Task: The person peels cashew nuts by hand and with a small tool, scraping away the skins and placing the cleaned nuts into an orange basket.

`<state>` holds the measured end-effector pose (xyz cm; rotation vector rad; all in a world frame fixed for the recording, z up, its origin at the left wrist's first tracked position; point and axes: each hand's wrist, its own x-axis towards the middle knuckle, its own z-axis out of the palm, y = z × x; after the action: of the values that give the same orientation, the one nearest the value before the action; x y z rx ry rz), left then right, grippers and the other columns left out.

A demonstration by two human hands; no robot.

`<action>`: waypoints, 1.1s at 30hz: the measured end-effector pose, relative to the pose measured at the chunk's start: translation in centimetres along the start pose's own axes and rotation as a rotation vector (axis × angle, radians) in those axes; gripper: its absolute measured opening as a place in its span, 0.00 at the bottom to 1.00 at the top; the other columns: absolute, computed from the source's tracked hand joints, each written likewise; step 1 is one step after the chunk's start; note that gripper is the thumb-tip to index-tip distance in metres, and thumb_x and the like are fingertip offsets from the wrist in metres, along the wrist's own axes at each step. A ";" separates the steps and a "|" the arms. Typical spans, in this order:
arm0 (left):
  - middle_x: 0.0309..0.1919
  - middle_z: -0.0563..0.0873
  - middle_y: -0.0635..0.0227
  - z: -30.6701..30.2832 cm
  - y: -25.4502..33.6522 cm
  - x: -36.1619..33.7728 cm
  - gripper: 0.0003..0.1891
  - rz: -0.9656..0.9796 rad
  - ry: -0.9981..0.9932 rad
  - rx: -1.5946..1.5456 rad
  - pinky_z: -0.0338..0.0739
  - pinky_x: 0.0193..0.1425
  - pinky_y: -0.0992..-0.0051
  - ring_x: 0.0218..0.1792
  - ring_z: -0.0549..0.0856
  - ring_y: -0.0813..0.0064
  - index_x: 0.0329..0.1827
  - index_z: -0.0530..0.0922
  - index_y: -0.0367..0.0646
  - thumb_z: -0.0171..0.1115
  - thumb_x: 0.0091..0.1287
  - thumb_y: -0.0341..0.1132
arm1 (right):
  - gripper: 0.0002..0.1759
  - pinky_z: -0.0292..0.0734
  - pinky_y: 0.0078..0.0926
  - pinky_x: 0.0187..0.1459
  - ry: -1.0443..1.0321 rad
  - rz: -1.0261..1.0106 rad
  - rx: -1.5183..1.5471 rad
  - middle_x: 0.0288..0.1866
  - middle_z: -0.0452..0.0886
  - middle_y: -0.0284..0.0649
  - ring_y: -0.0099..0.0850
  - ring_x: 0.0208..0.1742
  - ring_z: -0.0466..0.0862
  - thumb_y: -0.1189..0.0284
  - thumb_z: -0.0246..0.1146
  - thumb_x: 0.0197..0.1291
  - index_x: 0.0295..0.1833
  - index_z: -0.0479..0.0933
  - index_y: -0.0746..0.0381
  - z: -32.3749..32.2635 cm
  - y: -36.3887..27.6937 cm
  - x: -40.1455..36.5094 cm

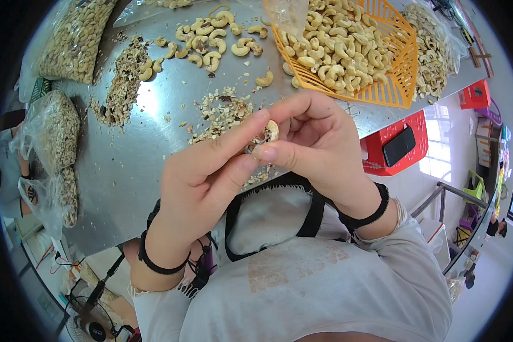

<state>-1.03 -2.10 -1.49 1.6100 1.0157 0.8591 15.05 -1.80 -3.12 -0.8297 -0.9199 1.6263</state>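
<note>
A cashew nut (pixel 273 130) with a dark spot on it is pinched between the fingertips of both hands, above the metal table. My right hand (pixel 319 134) has thumb and forefinger closed on it from the right. From the left, the thumb and forefinger of my left hand (pixel 202 174) press on its other end, partly hiding it. Below and beyond the hands lies a pile of small cashew crumbs (pixel 225 114). A loose cashew (pixel 264 79) rests just beyond the fingertips, and a group of whole cashews (pixel 202 43) is spread farther back.
An orange slotted basket (pixel 404 85) heaped with cashews stands at the back right, beside a bag of cashew pieces (pixel 430 51). Brown scraps (pixel 119 85) lie at left, near plastic bags of nuts (pixel 77 40). A phone (pixel 399 146) sits on a red stool (pixel 376 162).
</note>
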 end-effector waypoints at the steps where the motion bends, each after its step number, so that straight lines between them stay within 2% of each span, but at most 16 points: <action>1: 0.38 0.81 0.62 -0.1 -0.1 0.0 0.19 0.000 0.000 0.000 0.71 0.37 0.83 0.34 0.80 0.78 0.51 0.72 0.41 0.55 0.54 0.22 | 0.15 0.68 0.11 0.30 0.004 -0.016 0.012 0.29 0.74 0.32 0.15 0.28 0.70 0.79 0.66 0.42 0.36 0.69 0.66 0.0 0.1 0.0; 4: 0.36 0.81 0.63 -0.2 -0.3 0.0 0.18 -0.019 -0.033 -0.054 0.72 0.37 0.83 0.33 0.80 0.79 0.51 0.72 0.41 0.55 0.55 0.22 | 0.14 0.69 0.11 0.30 -0.005 -0.086 -0.073 0.29 0.74 0.33 0.15 0.28 0.70 0.79 0.66 0.42 0.35 0.70 0.66 0.1 0.2 -0.1; 7: 0.35 0.82 0.62 0.1 -0.4 0.1 0.18 0.058 0.002 0.036 0.72 0.36 0.82 0.31 0.80 0.76 0.49 0.74 0.41 0.56 0.54 0.22 | 0.13 0.68 0.11 0.30 0.013 -0.074 -0.040 0.29 0.74 0.32 0.15 0.28 0.70 0.79 0.66 0.42 0.35 0.70 0.66 0.3 0.4 -0.1; 9: 0.34 0.81 0.60 0.5 -0.4 0.3 0.17 0.353 0.118 0.465 0.73 0.34 0.81 0.30 0.81 0.72 0.48 0.75 0.41 0.56 0.53 0.21 | 0.13 0.68 0.11 0.30 0.019 -0.105 -0.070 0.29 0.73 0.32 0.15 0.28 0.70 0.79 0.66 0.42 0.35 0.70 0.66 0.4 0.5 -0.1; 12: 0.33 0.81 0.60 0.6 -0.7 0.3 0.17 0.455 0.191 0.493 0.73 0.33 0.80 0.28 0.80 0.68 0.47 0.75 0.40 0.56 0.52 0.21 | 0.13 0.68 0.11 0.30 0.023 -0.141 -0.090 0.30 0.73 0.32 0.15 0.28 0.70 0.79 0.66 0.43 0.35 0.70 0.66 0.6 0.5 -0.2; 16: 0.32 0.81 0.60 0.5 -0.5 -0.1 0.17 0.358 0.131 0.324 0.73 0.33 0.81 0.28 0.80 0.71 0.48 0.74 0.38 0.55 0.53 0.20 | 0.14 0.68 0.11 0.30 0.003 -0.113 -0.066 0.30 0.73 0.32 0.14 0.29 0.71 0.78 0.65 0.44 0.37 0.71 0.67 0.4 0.4 -0.3; 18: 0.34 0.81 0.60 0.4 -0.7 -0.6 0.18 0.119 0.134 0.061 0.73 0.35 0.81 0.30 0.81 0.74 0.49 0.73 0.38 0.55 0.54 0.20 | 0.14 0.68 0.10 0.30 -0.008 -0.078 -0.040 0.30 0.73 0.32 0.14 0.29 0.71 0.77 0.65 0.45 0.38 0.71 0.67 0.3 0.0 -0.3; 21: 0.34 0.81 0.60 0.2 -0.4 -0.3 0.18 0.097 0.112 -0.001 0.72 0.36 0.81 0.32 0.80 0.77 0.50 0.72 0.38 0.55 0.54 0.21 | 0.15 0.68 0.10 0.30 -0.015 -0.020 -0.010 0.31 0.74 0.31 0.14 0.29 0.71 0.77 0.64 0.47 0.42 0.71 0.68 0.2 0.0 -0.1; 28: 0.33 0.81 0.60 0.8 -0.5 0.1 0.19 0.142 0.186 0.256 0.73 0.34 0.81 0.28 0.80 0.74 0.49 0.73 0.39 0.57 0.51 0.21 | 0.16 0.71 0.12 0.34 -0.021 -0.016 0.055 0.34 0.77 0.35 0.17 0.33 0.76 0.78 0.61 0.49 0.45 0.70 0.69 0.2 0.1 0.0; 30: 0.31 0.81 0.60 0.8 -0.9 0.4 0.20 0.342 0.218 0.436 0.72 0.30 0.80 0.26 0.80 0.71 0.48 0.74 0.39 0.58 0.50 0.21 | 0.15 0.71 0.12 0.35 -0.010 -0.023 0.062 0.34 0.77 0.36 0.18 0.34 0.76 0.78 0.61 0.49 0.45 0.70 0.69 0.3 0.2 -0.1; 33: 0.29 0.80 0.60 0.6 -0.9 0.5 0.20 0.416 0.220 0.519 0.72 0.26 0.79 0.24 0.79 0.70 0.48 0.74 0.39 0.58 0.49 0.20 | 0.15 0.72 0.13 0.37 0.000 -0.042 0.081 0.35 0.77 0.37 0.19 0.35 0.76 0.79 0.61 0.49 0.45 0.70 0.70 0.6 0.3 -0.2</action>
<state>-0.43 -1.73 -2.50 2.2577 1.1376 1.1309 14.47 -2.16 -3.11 -0.7509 -0.8602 1.6163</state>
